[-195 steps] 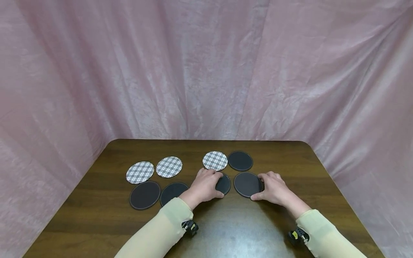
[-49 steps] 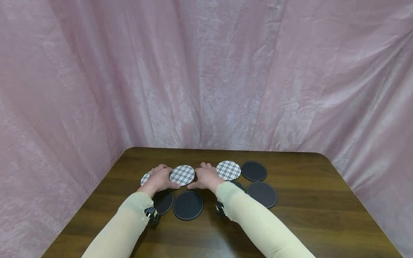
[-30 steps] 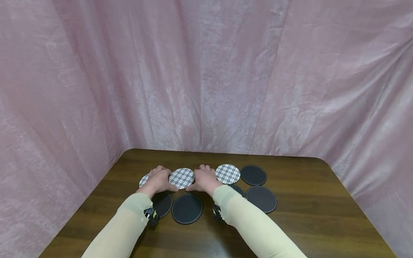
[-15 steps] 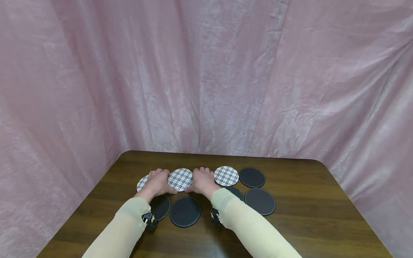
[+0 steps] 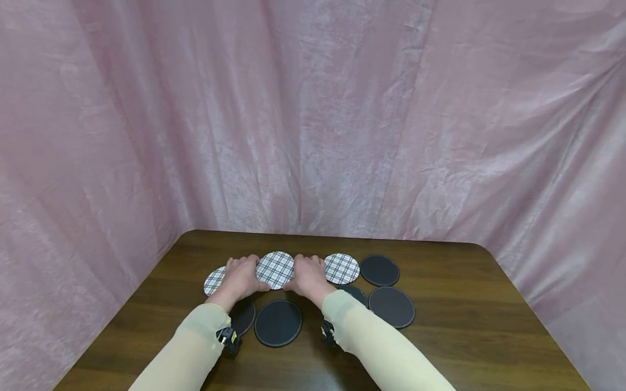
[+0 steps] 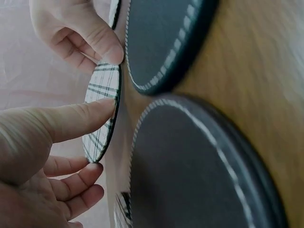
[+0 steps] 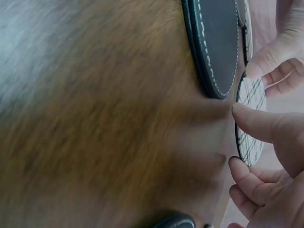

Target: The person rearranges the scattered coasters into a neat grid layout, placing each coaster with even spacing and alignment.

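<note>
The left grip (image 5: 242,278) and right grip (image 5: 310,275) pinch opposite edges of a round plaid coaster (image 5: 275,269) toward the far left of the wooden surface (image 5: 489,339). It is beyond a stitched black coaster (image 5: 278,323), with a second plaid coaster (image 5: 214,281) to its left and a third plaid coaster (image 5: 342,269) to its right.

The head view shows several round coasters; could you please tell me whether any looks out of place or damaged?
Mildly, yes: the black coaster at the back row's right end differs from its three plaid coasters, the middle one held by both hands. I see no damage, though some are partly hidden.
</note>
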Motion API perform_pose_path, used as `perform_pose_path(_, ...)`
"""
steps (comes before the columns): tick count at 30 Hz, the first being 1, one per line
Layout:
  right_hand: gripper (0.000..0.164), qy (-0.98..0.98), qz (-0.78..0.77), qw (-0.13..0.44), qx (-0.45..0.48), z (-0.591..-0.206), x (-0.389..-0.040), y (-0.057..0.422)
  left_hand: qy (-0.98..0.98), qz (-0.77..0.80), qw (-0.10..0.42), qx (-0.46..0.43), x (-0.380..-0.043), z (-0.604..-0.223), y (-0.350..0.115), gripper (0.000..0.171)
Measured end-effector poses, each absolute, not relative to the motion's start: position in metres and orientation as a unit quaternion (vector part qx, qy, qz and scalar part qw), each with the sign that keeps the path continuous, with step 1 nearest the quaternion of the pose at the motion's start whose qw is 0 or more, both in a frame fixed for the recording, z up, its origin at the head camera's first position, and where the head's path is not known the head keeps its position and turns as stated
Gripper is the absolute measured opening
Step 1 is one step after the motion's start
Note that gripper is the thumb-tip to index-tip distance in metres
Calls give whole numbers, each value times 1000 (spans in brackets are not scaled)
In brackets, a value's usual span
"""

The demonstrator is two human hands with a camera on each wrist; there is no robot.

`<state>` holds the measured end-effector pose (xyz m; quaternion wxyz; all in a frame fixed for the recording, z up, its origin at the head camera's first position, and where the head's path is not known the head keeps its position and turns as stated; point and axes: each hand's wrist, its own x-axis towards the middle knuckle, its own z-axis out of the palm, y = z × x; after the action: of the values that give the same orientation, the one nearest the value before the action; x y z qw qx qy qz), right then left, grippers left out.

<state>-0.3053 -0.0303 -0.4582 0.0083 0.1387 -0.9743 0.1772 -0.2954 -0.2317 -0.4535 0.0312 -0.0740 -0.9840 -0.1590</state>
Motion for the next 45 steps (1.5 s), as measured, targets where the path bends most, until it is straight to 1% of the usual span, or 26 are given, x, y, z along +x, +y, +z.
perform_pose_path(6, 59, -974, 173, 16, 144, -466, -299, -22, -981, -176, 33, -73, -292, -465, -224, 79)
perform_pose_path(10, 60, -975, 163, 21, 149, -462, -299, -13, -981, -177, 30, -75, -293, -462, -216, 79)
perform_pose_path(15, 61, -976, 162, 26, 145, -454, -306, -3, -981, -169, 29, -85, -305, -456, -206, 81)
perform_pose_path(18, 59, -978, 154, 23, 136, -451, -310, 3, -982, -163, 25, -90, -310, -451, -200, 81)
perform_pose_path(25, 55, -981, 142, 6, 136, -446, -312, 7, -983, -161, 3, -92, -317, -444, -197, 79)
perform_pose_path(33, 49, -980, 119, 19, 155, -445, -314, 12, -983, -148, -35, -107, -322, -441, -199, 76)
perform_pose_path(36, 52, -980, 124, 14, 155, -445, -314, 17, -982, -144, -45, -113, -322, -441, -197, 75)
perform_pose_path(41, 66, -979, 144, 5, 145, -449, -312, 28, -981, -146, -51, -117, -322, -445, -191, 74)
perform_pose_path(45, 69, -977, 157, 9, 144, -453, -311, 33, -982, -148, -48, -109, -322, -448, -187, 73)
